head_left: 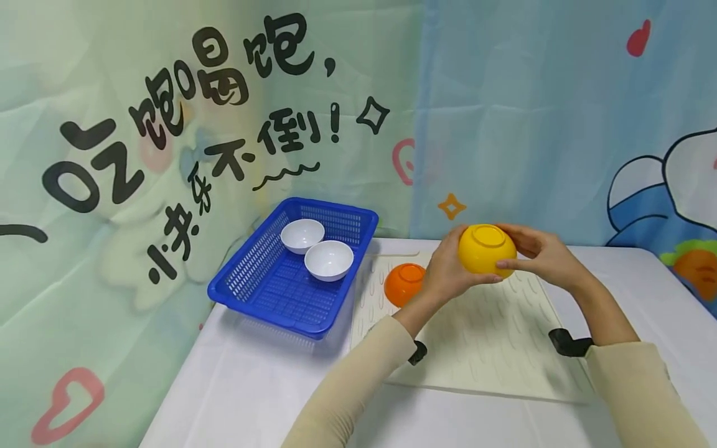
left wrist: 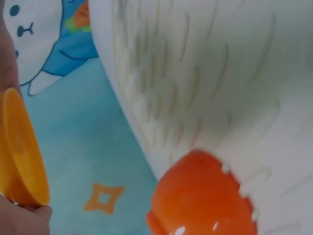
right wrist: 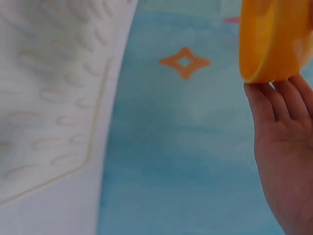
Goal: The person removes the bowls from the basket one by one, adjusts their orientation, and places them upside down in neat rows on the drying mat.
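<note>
Left hand (head_left: 448, 269) and right hand (head_left: 536, 252): closed to the width of one yellow bowl (head_left: 486, 254), fingers and thumbs gripping opposite sides of it.

Yellow bowl: right of centre in the head frame, lifted above the mat, foot ring toward the viewer. Smooth, glossy; plastic or glazed ware, cannot tell. Judged light, stiff, rather slippery if wet. Best hold: opposite walls near the rim; foot ring as second choice.

Orange bowl (head_left: 400, 289): just left of the left hand, inverted, foot ring up, partly hidden.

Cream ridged mat (head_left: 476, 354): lower right of centre, beneath the orange bowl.

Blue perforated basket (head_left: 277, 283): left of centre, containing two white bowls (head_left: 329, 261), mouths up.
</note>
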`<act>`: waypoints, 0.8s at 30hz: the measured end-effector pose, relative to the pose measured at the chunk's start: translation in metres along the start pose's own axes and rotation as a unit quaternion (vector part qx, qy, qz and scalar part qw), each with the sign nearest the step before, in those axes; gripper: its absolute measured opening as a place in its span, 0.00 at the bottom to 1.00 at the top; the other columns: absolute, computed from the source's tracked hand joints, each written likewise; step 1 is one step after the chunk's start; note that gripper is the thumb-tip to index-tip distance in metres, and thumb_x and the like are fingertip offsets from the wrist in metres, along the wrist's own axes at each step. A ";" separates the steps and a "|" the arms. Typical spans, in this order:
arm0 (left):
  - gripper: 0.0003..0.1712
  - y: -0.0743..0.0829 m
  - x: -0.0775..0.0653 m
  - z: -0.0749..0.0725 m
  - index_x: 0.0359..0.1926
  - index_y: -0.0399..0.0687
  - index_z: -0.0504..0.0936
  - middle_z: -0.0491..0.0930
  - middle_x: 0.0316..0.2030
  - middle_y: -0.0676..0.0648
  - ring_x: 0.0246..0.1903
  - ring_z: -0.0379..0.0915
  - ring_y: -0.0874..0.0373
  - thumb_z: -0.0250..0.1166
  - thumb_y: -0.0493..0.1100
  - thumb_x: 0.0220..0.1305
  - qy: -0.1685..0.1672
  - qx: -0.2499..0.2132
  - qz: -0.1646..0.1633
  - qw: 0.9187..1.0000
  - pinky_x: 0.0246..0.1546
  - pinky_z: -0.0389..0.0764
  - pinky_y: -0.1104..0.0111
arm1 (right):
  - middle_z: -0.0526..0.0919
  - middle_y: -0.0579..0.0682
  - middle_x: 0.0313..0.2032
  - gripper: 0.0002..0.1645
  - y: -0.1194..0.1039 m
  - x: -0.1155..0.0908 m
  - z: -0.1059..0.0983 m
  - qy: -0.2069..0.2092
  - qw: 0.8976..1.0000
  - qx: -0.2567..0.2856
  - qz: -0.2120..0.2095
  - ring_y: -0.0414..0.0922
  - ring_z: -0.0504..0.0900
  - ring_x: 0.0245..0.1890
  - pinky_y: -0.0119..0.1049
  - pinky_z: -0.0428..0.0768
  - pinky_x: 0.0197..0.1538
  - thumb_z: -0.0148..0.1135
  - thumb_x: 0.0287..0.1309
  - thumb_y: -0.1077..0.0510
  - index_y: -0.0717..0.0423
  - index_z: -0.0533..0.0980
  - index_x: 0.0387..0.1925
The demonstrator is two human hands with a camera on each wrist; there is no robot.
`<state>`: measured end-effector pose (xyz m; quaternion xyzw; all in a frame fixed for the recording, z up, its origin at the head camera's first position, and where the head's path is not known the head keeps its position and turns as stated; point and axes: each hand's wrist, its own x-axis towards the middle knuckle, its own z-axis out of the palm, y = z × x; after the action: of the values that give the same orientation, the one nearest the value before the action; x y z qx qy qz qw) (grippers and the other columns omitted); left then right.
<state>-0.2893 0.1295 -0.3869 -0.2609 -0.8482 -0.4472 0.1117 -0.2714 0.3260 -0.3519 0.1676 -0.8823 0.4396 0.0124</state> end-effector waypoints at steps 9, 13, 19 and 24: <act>0.55 -0.019 -0.009 0.040 0.63 0.52 0.61 0.69 0.54 0.57 0.48 0.68 0.66 0.78 0.58 0.33 -0.005 0.004 -0.082 0.997 0.47 0.72 0.73 | 0.61 0.66 0.63 0.41 0.046 -0.002 0.011 -0.048 0.998 0.027 0.005 0.30 0.65 0.57 0.18 0.69 0.50 0.65 0.54 0.60 0.65 0.57 0.66; 0.56 -0.029 -0.013 0.052 0.63 0.54 0.61 0.69 0.54 0.58 0.49 0.68 0.66 0.78 0.59 0.31 -0.023 0.011 -0.112 0.993 0.48 0.71 0.73 | 0.62 0.67 0.62 0.41 0.064 -0.004 0.020 -0.044 0.998 0.040 0.000 0.23 0.64 0.53 0.18 0.68 0.50 0.66 0.53 0.60 0.66 0.58 0.65; 0.55 -0.038 -0.013 0.062 0.63 0.55 0.62 0.70 0.54 0.58 0.50 0.68 0.65 0.79 0.57 0.32 -0.043 0.017 -0.140 0.989 0.51 0.70 0.73 | 0.62 0.65 0.62 0.42 0.082 -0.004 0.030 -0.037 0.998 0.046 0.017 0.23 0.64 0.53 0.17 0.67 0.50 0.66 0.53 0.58 0.66 0.58 0.65; 0.54 -0.040 -0.013 0.071 0.62 0.58 0.63 0.71 0.53 0.59 0.49 0.69 0.65 0.80 0.55 0.30 -0.047 0.017 -0.170 0.984 0.50 0.70 0.71 | 0.62 0.67 0.62 0.41 0.093 -0.006 0.034 -0.031 0.998 0.057 0.005 0.21 0.64 0.52 0.16 0.65 0.50 0.66 0.52 0.61 0.69 0.58 0.64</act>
<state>-0.2968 0.1646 -0.4608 -0.1314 -0.8920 -0.4326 -0.0019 -0.2899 0.3531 -0.4461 0.1773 -0.8567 0.4837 -0.0264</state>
